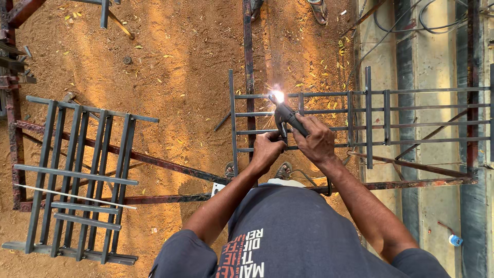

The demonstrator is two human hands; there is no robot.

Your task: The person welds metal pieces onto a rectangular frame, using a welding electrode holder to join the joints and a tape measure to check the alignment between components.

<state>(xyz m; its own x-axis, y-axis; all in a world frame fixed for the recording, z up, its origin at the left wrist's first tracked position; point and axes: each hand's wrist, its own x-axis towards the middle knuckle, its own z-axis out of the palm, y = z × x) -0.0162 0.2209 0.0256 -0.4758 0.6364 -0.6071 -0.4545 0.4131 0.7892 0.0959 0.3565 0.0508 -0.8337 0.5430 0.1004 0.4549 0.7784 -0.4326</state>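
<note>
My right hand (317, 139) grips a dark welding electrode holder (289, 117) that points up and left. A bright arc with sparks (278, 96) burns at its tip, on the top bar of a grey steel grille frame (370, 110). My left hand (266, 150) is closed around the lower part of the holder, just left of my right hand. Both hands hover over the left end of the grille, which lies flat on rusty steel supports.
A second grey bar grille (77, 175) rests on rusty beams (154, 160) at the left. Sandy ground lies beneath. Another person's sandalled feet (319, 10) stand at the top. Cables (401, 20) run over a concrete strip at the right. My feet (283, 170) show below the grille.
</note>
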